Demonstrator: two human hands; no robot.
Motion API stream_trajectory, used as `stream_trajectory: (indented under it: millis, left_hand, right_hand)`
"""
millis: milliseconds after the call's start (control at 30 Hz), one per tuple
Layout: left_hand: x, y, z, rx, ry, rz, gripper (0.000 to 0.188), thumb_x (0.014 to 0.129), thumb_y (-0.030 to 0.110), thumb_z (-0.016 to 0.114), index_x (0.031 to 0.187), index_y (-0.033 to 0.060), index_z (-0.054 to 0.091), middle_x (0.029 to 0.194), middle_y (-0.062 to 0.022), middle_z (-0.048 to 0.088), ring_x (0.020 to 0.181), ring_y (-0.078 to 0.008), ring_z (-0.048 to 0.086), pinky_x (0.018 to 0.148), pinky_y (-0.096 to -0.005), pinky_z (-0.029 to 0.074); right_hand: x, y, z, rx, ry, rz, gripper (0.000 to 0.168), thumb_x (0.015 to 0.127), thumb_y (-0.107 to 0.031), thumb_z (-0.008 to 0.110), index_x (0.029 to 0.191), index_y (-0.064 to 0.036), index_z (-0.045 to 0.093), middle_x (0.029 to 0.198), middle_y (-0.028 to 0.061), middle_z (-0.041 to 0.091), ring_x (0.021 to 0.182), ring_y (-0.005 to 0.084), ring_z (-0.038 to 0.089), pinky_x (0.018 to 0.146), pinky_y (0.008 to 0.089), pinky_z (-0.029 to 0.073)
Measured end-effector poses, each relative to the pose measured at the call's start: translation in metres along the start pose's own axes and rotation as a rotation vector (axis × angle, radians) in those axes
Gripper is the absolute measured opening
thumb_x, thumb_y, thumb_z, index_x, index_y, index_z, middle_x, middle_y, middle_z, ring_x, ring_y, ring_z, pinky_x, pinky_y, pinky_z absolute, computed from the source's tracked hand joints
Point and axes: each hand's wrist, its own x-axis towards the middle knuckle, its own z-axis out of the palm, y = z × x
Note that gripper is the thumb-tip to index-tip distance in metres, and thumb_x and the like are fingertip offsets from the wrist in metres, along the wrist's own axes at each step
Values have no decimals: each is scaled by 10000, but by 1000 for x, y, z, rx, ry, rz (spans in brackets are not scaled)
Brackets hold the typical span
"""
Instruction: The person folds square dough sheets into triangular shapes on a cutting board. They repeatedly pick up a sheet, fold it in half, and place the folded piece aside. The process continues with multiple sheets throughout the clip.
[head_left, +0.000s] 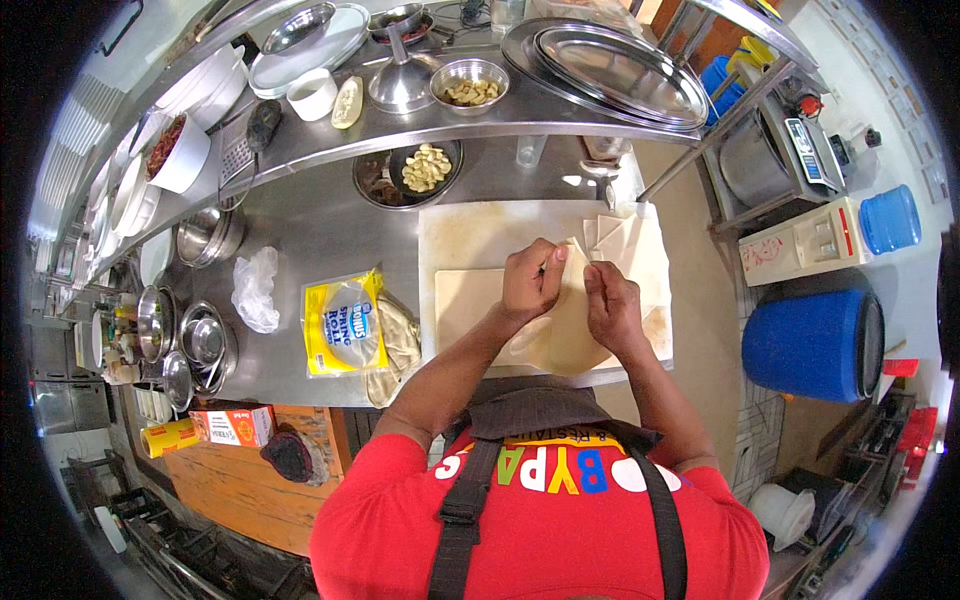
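Note:
My left hand (531, 279) and my right hand (613, 304) pinch the upper part of a thin, pale spring roll wrapper (574, 334) between thumbs and fingers. The sheet hangs down between my wrists, over a white cutting board (487, 225). Flat on the board to the left lies a square stack of wrappers (466, 300), partly covered by my left forearm. Several loose, folded wrapper sheets (626, 244) overlap at the board's right side, just beyond my right hand. Left of the board, a yellow printed plastic packet (343, 326) rests beside a crumpled beige cloth (397, 330).
A dark pan (375, 184) with pale sliced pieces (426, 168) stands behind the board. Above runs a steel shelf (322, 150) with a funnel (401, 82), a bowl (471, 86) and oval trays (622, 71). A crumpled clear plastic bag (256, 289) and steel bowls (202, 337) lie left.

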Motion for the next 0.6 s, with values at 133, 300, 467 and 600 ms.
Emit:
stream_trajectory:
  millis: [133,300,467,600]
  left_hand:
    - [-19,-25,17,-164,191,-207,284,1024,185,553,794,20,525,657,-56,498,589,-124,466,551,-295,392]
    - [-23,-32,4,-546,20,-255,219,992,188,623,869,28,538,756,-3,512,700,-101,472,654,-267,406]
    - [5,-19,-21,-284,-323,35,218,1000,221,594,930,17,565,756,-60,538,660,-163,513,642,-321,449]
    - [11,-1,-21,-115,-426,-108,203,1001,215,563,932,24,571,788,-147,606,668,-319,595,636,-410,469]
  right_hand:
    - [-3,1,8,7,47,7,124,1005,-117,567,975,-6,613,680,191,607,571,360,617,541,396,475]
    - [-3,10,5,6,-69,-28,115,999,-128,576,1004,-17,608,661,184,606,592,382,628,552,422,484]
    - [2,17,-12,-15,-239,-44,121,1001,-147,562,1035,-36,595,736,211,621,685,417,630,614,442,495]
    - [6,24,-20,-20,-274,-17,140,1005,-157,551,1049,-33,598,773,217,625,708,407,632,628,442,488]
